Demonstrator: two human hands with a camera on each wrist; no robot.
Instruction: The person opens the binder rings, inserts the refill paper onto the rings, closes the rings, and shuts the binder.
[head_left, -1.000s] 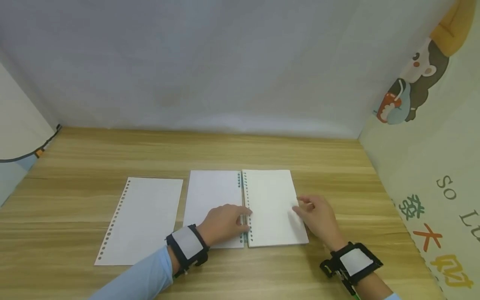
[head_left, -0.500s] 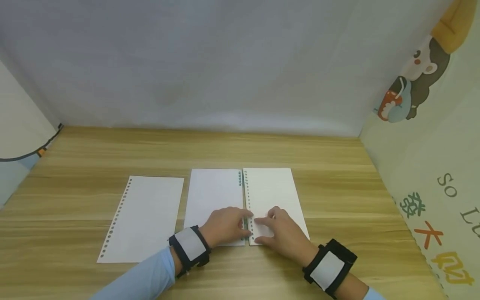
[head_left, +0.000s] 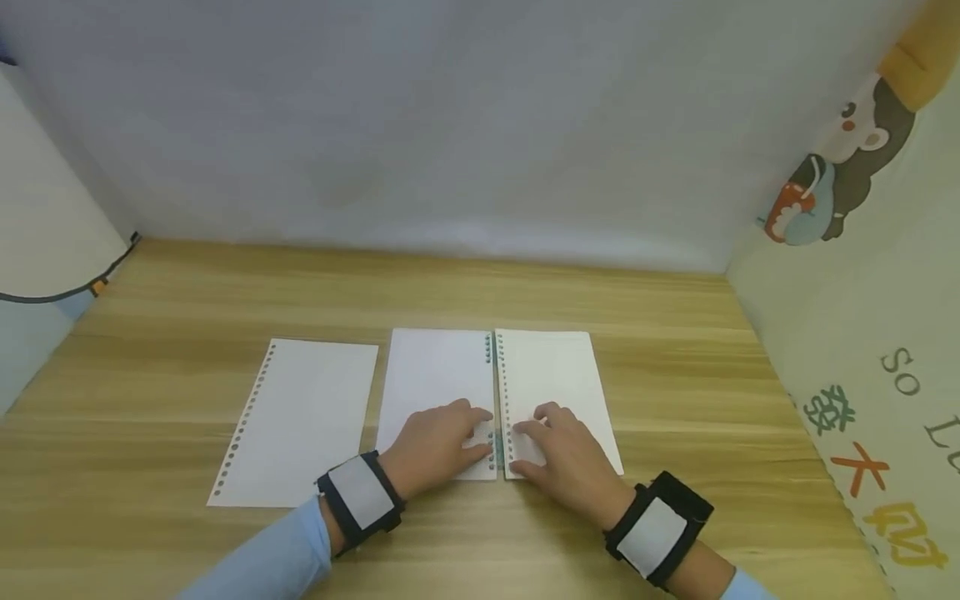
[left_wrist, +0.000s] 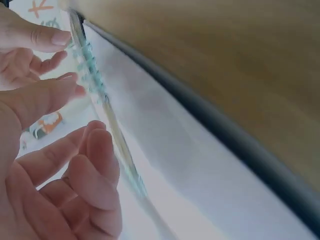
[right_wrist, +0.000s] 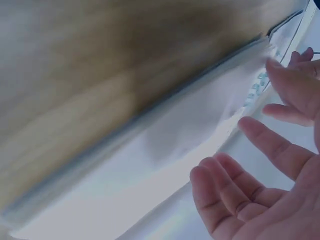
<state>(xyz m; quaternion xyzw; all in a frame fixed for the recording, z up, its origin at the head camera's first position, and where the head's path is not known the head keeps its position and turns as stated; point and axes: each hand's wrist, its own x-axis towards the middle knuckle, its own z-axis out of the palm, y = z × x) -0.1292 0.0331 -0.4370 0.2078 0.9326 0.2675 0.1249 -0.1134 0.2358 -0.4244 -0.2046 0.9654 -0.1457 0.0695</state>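
A loose-leaf binder notebook lies open on the table, its teal ring spine (head_left: 499,450) running down the middle. My left hand (head_left: 438,446) is over the white left page (head_left: 435,367), thumb and index fingertips beside the lower rings. Over the cream right page (head_left: 551,367) is my right hand (head_left: 566,458), its fingertips near the punched holes. Both hands have loosely bent fingers with nothing between them; whether the fingertips touch the paper I cannot tell. The left wrist view shows several teal rings (left_wrist: 90,70) beside the left fingers.
A loose white punched sheet (head_left: 307,408) lies left of the notebook, its holes along its left edge. Beyond the wooden table (head_left: 420,283) rises a pale backdrop (head_left: 420,125). A wall with printed cartoon and lettering (head_left: 855,417) stands at the right.
My right hand has moved left from the notebook's right edge to near the right page's holes. My left hand has shifted slightly left, off the right page's edge. The head view has shifted a little.
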